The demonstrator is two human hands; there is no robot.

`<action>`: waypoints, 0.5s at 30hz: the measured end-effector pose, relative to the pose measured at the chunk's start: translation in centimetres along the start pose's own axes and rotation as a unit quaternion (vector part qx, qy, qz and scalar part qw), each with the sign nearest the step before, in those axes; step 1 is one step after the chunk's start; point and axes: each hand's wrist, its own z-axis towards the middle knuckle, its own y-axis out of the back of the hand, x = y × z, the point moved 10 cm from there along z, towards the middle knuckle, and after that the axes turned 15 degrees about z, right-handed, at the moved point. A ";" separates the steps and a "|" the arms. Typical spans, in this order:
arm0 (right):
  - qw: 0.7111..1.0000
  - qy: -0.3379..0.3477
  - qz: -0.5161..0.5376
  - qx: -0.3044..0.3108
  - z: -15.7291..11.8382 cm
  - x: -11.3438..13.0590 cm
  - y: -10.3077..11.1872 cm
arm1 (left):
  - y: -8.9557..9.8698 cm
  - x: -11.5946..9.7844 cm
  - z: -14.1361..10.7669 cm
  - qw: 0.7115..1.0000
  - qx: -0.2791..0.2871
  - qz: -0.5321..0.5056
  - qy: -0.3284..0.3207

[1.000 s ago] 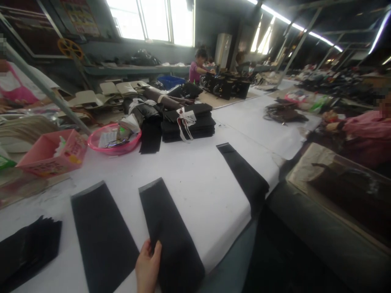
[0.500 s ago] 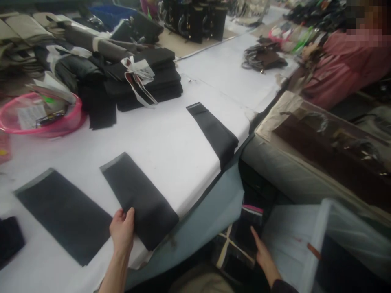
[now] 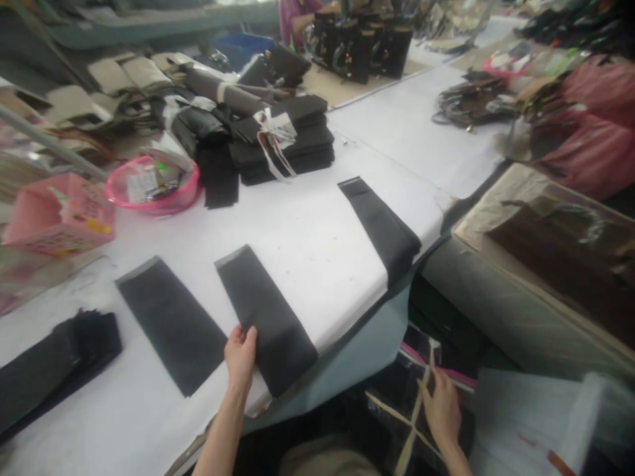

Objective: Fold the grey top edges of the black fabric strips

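My left hand [image 3: 241, 357] is closed on the left edge of a black flat panel [image 3: 268, 317], thumb on top. The panel lies slantwise on the white table, its near end at the table edge. A similar black panel [image 3: 171, 324] lies just left of that hand. Below the table edge, my right hand [image 3: 442, 406] is at a dark bundle [image 3: 387, 423] crossed by a pale yellow strap [image 3: 413, 423]. Its thumb and fingers close around the upper part of the strap. Farther right, a stack of black strips [image 3: 380, 228] hangs over the table edge.
A tied black stack [image 3: 288, 149], a pink basin [image 3: 153, 205] and a pink box [image 3: 62, 215] stand toward the back. Folded black material [image 3: 59, 370] lies at left. A pale bin [image 3: 530, 423] and a padded cart [image 3: 520, 297] are at right, near a person in red [image 3: 585, 139].
My view has swung left, so the table things appear farther right. My right hand has gone from a pointing finger beside the bundle to its strap. My left hand stays on the panel.
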 end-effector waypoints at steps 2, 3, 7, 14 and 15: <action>0.984 0.131 -0.066 0.104 0.1 5.5 -5.9 | 0.1 -0.4 0.1 1.000 -0.002 -0.007 -0.007; 0.970 0.175 -0.091 0.141 -0.1 7.6 -8.6 | 0.1 -0.6 0.2 1.000 -0.003 -0.012 -0.011; 0.921 0.254 -0.158 0.250 -1.3 11.8 -16.8 | 0.3 -1.1 0.4 0.999 0.000 -0.034 -0.020; 0.882 0.214 -0.201 0.369 -4.3 15.0 -21.5 | 0.5 -1.1 0.8 0.997 0.013 -0.072 -0.012; 0.882 0.221 -0.199 0.365 -5.0 16.2 -21.2 | 0.5 -1.1 0.8 0.997 0.015 -0.076 -0.010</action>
